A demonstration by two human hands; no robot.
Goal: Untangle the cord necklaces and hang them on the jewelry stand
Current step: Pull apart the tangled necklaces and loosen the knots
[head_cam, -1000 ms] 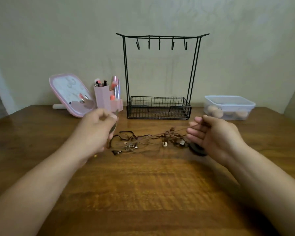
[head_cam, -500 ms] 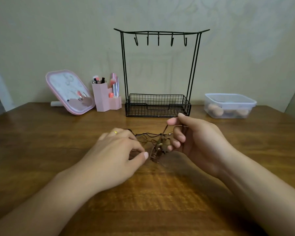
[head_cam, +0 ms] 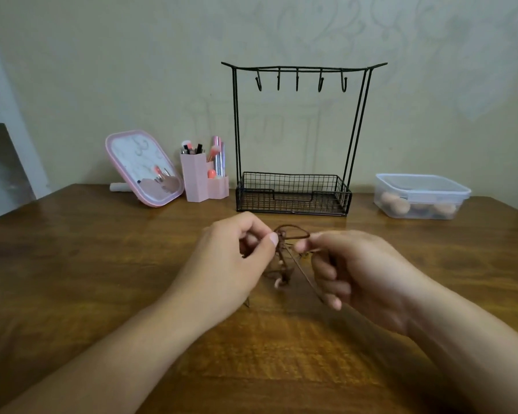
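Both hands have lifted the cords (head_cam: 283, 264) off the table, left hand (head_cam: 231, 264) pinching the knot, right hand (head_cam: 356, 273) pinching a strand at its 3 o'clock, stand (head_cam: 295, 192) waiting at 12.

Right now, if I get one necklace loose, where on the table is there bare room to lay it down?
Bare wood shows on the table left of the left hand, in front of the pink mirror, and right of the right hand, in front of the plastic container. It is crowded between your hands, where the cord necklaces hang.
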